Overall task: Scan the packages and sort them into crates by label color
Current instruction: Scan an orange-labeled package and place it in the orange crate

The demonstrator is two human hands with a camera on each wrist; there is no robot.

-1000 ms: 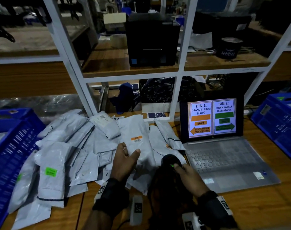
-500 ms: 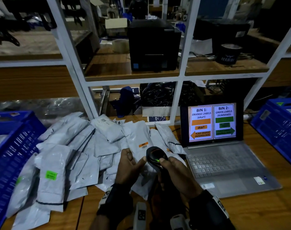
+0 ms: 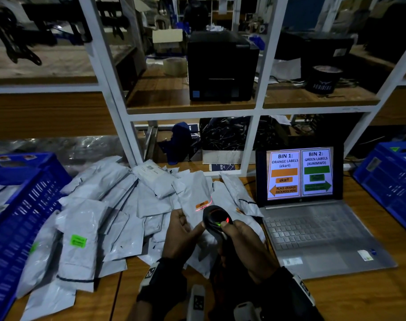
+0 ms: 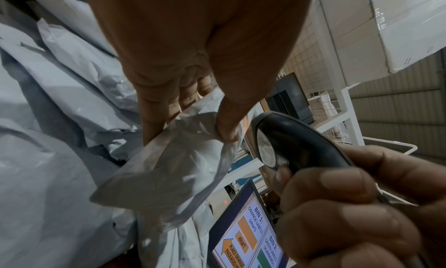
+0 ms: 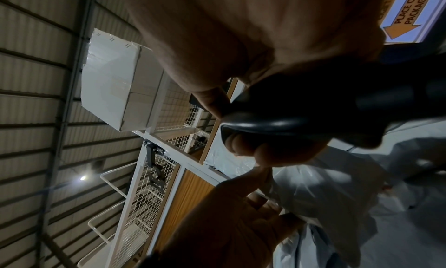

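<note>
My left hand (image 3: 185, 230) pinches the near end of a grey package (image 3: 195, 193) with an orange label (image 3: 202, 204), thumb on top and fingers beneath, as the left wrist view shows on the package (image 4: 183, 167). My right hand (image 3: 241, 239) grips a black barcode scanner (image 3: 217, 220) just right of the label. The scanner's red line falls across the orange label, and its top shows a red and a green light. In the right wrist view the scanner (image 5: 301, 115) fills my palm. A heap of grey packages (image 3: 104, 205) lies to the left, one with a green label (image 3: 78, 240).
An open laptop (image 3: 313, 228) on the right shows bin 1 for orange labels pointing left and bin 2 for green labels pointing right. A blue crate (image 3: 16, 216) stands at the left, another blue crate (image 3: 392, 181) at the right. White shelving (image 3: 250, 110) rises behind the table.
My right hand has raised the scanner forward and up to the orange label. The red scan line now lies across the label. My left hand has tilted the package up slightly.
</note>
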